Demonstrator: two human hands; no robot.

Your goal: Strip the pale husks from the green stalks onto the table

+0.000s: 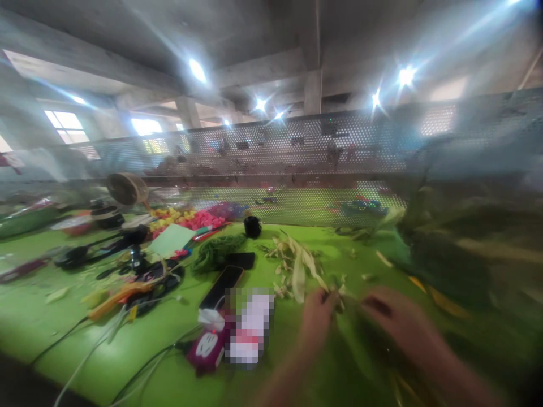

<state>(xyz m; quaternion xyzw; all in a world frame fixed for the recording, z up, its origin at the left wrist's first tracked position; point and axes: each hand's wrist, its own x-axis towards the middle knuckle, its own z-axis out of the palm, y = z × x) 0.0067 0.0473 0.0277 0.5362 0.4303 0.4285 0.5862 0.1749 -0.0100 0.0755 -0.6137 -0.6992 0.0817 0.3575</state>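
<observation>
My left hand (317,316) is closed in a pinch at the near end of the pale leaf-like pieces (299,274), with a small pale piece at its fingertips. To its right, my right hand (392,314) is curled with its fingers together, pointing towards the left one. Motion blur hides what, if anything, it holds. Beyond my hands, more pale yellow-green strips and small bits lie in a loose heap on the green table (263,390).
Left of my hands are a black phone (223,285), a purple tissue holder (207,345) and an orange glue gun (114,299) with cables. Pink and yellow artificial flowers (207,220) lie farther back, before a perforated panel (275,147). A dark green bag-like bulk (458,237) stands right.
</observation>
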